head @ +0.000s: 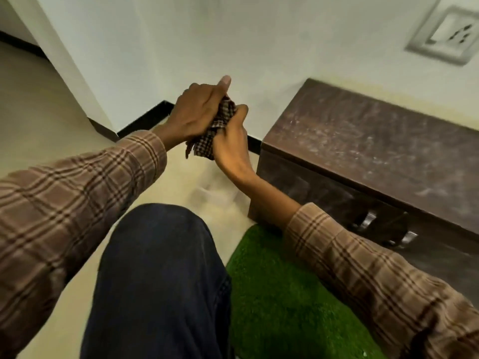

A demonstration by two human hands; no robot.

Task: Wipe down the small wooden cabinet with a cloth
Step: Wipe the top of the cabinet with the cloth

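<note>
A small dark wooden cabinet (pixel 368 141) stands on the floor at the right against the white wall; its top looks dusty and two metal handles (pixel 388 229) show on its front. A brown-and-white checked cloth (pixel 210 133) is bunched between both hands, held in the air left of the cabinet. My left hand (pixel 197 112) grips the cloth from the left and above. My right hand (pixel 230 141) clutches it from the right and below. Neither the cloth nor a hand touches the cabinet.
A green grass-like mat (pixel 285 294) lies on the floor before the cabinet. My knee in dark trousers (pixel 160 268) is raised at bottom centre. A wall socket plate (pixel 448 35) sits top right. Black skirting (pixel 145 120) runs along the wall's foot. Cream floor spreads left.
</note>
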